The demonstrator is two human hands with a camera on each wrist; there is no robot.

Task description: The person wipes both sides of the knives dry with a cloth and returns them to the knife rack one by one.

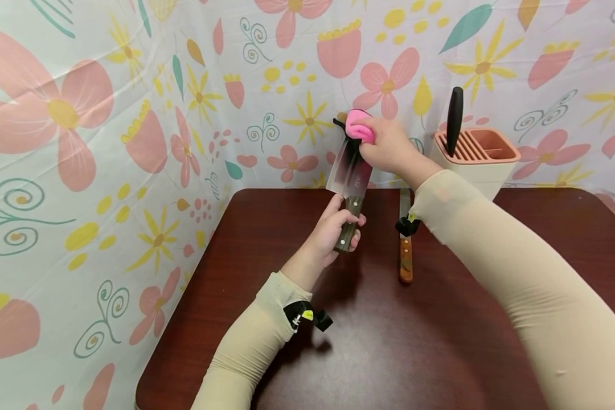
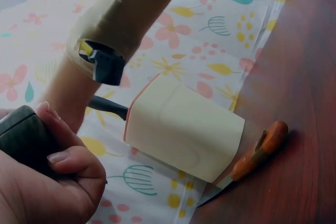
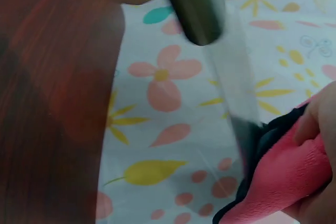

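My left hand (image 1: 324,233) grips a cleaver (image 1: 356,176) by its dark riveted handle, holding it above the table with the broad blade tilted up and away. In the left wrist view, that hand's fingers wrap the handle (image 2: 23,135). At the upper end of the blade, my right hand (image 1: 392,147) pinches a folded pink cloth (image 1: 360,126) with a black side. The right wrist view shows the cloth (image 3: 289,177) over the blade's end, its black side against the metal. Part of the blade is hidden behind the cloth.
A knife with an orange-brown wooden handle (image 1: 406,259) lies on the dark wood table (image 1: 389,353), right of the cleaver. Behind the right forearm stands a cream knife block (image 1: 484,175) with an orange slotted top and a black-handled tool (image 1: 455,117). Flowered cloth (image 1: 287,74) hangs around the table.
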